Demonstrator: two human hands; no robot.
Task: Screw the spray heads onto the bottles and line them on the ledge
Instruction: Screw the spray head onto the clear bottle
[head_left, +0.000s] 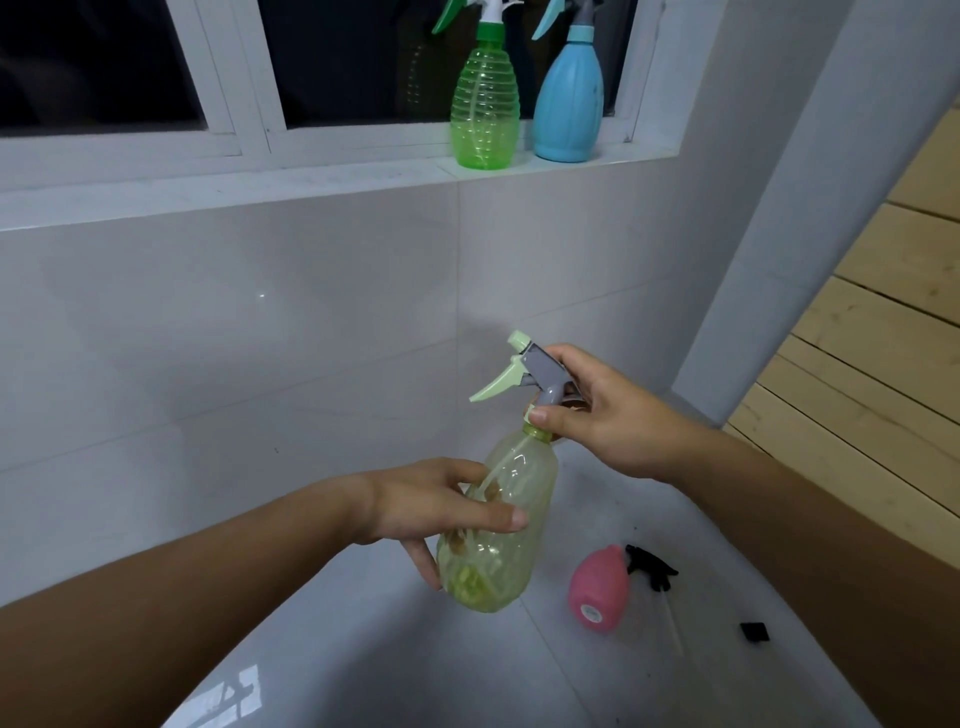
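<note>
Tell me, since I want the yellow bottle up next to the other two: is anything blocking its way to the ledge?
Nothing visible does. The yellow bottle is held in open air by the left hand and right hand. The ledge lies bare left of the green bottle and blue bottle.

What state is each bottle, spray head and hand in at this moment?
green bottle: upright on ledge, head fitted.
blue bottle: upright on ledge, head fitted.
yellow bottle: held tilted in the air.
grey spray head: seated on yellow bottle's neck.
pink bottle: lying on floor, headless.
black spray head: loose beside it.
left hand: gripping yellow bottle.
right hand: gripping grey spray head's collar.
</note>
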